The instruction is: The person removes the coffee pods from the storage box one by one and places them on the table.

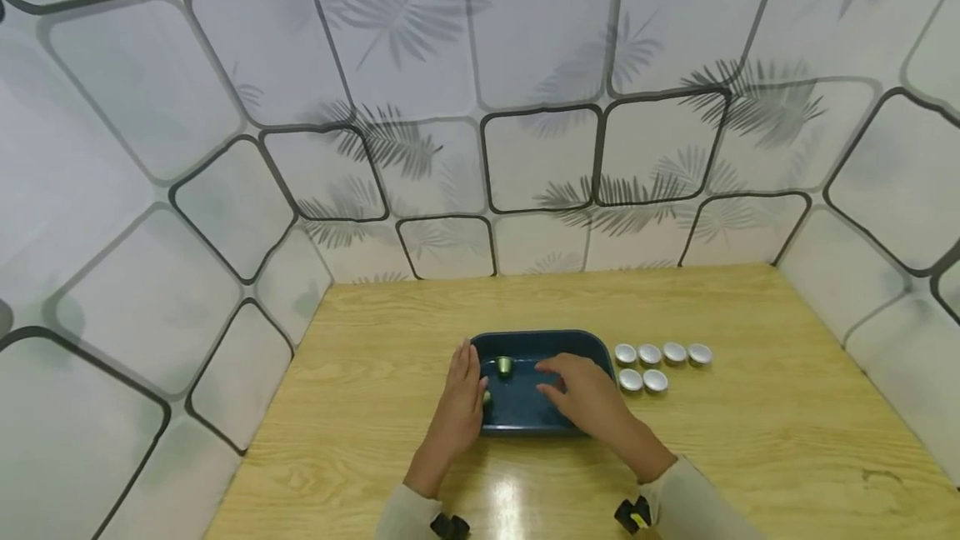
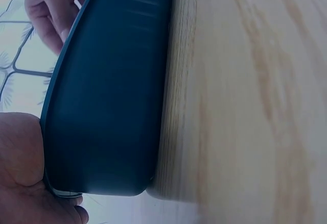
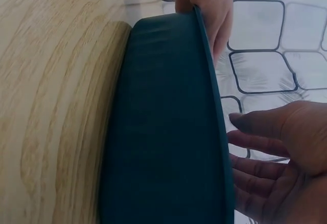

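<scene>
A dark blue rectangular tray [image 1: 525, 428] lies on the table, its long side facing me. My left hand [image 1: 459, 407] holds its left side, thumb at the inner edge and fingers along the outside. Inside, a small shiny green cup-shaped piece [image 1: 505, 367], like a coffee capsule, stands towards the back left. Another green piece [image 1: 487, 397] shows beside my left thumb, mostly covered by the hand. Over the right part of the tray hovers my right hand [image 1: 588, 394], thumb and fingers apart and loosely bent. In the right wrist view, nothing sits between those fingers [image 3: 260, 170].
Several small round pieces with silvery-white tops [image 1: 649, 354] stand in two rows on the wooden table [image 1: 750, 440], just right of the tray. A patterned wall [image 1: 540, 157] closes off the back and both sides. Dark wrist devices [image 1: 633, 515] sit at my cuffs.
</scene>
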The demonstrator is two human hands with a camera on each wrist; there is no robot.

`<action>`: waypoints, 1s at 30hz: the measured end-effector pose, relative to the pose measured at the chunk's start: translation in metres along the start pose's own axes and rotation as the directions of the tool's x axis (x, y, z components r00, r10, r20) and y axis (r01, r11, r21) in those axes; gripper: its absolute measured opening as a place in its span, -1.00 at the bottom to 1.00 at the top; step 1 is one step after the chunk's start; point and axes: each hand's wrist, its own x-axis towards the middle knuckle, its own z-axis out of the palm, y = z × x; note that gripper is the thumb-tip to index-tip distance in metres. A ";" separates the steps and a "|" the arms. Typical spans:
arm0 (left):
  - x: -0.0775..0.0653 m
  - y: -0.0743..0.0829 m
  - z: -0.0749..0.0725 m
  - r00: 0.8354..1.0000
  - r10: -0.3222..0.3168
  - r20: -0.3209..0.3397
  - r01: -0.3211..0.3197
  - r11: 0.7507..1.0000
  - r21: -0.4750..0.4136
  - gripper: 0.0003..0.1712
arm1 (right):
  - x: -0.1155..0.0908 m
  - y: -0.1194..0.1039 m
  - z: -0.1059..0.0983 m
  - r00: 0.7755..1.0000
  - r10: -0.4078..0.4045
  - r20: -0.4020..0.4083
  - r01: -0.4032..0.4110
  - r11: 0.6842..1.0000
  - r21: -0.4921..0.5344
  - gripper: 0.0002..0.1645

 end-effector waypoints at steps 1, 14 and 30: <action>0.000 0.000 0.000 1.000 -0.002 -0.003 0.002 1.000 0.000 -0.36 | 0.002 -0.001 0.002 1.000 -0.017 0.006 0.017 1.000 0.001 -0.66; 0.000 0.000 -0.002 1.000 0.023 -0.019 -0.023 1.000 -0.006 -0.36 | 0.016 -0.006 0.020 0.967 -0.191 0.171 0.189 0.982 0.029 -0.62; 0.000 -0.003 0.000 1.000 0.026 -0.014 -0.026 1.000 0.003 -0.36 | 0.031 -0.010 0.032 0.900 -0.256 0.353 0.263 0.964 0.029 -0.48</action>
